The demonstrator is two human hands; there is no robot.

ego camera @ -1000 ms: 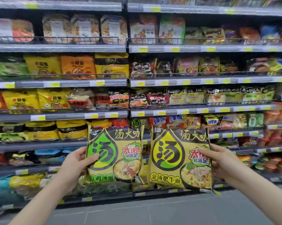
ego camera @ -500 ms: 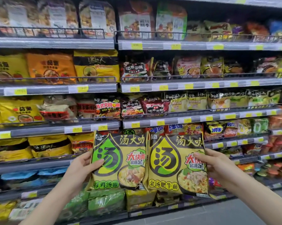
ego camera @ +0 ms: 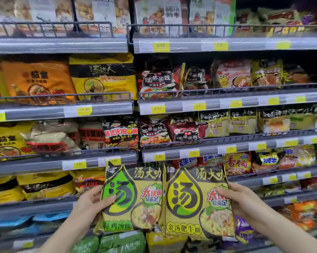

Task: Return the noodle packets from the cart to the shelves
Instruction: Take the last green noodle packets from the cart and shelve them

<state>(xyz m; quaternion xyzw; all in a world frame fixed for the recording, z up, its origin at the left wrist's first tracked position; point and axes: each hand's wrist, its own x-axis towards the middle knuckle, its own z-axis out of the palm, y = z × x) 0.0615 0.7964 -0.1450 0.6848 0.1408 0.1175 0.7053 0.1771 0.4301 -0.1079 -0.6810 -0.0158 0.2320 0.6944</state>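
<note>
I hold two noodle packets upright, side by side, in front of the lower shelves. My left hand [ego camera: 92,201] grips the left edge of the packet with the green drop logo [ego camera: 134,199], thumb across its front. My right hand [ego camera: 245,203] grips the right edge of the packet with the yellow drop logo [ego camera: 194,205], thumb on its front. The two packets touch along their inner edges. The cart is out of view.
Grey shelves [ego camera: 62,110] with wire front rails and yellow price tags rise in several tiers, packed with noodle packets: orange and yellow bags at left, red and black packets [ego camera: 159,81] in the middle. Green bags [ego camera: 115,241] lie low on the bottom shelf.
The view has closed in on the shelves and tilted up. Both packets sit a little higher against the shelving and closer together. Neither hand has changed its hold.
</note>
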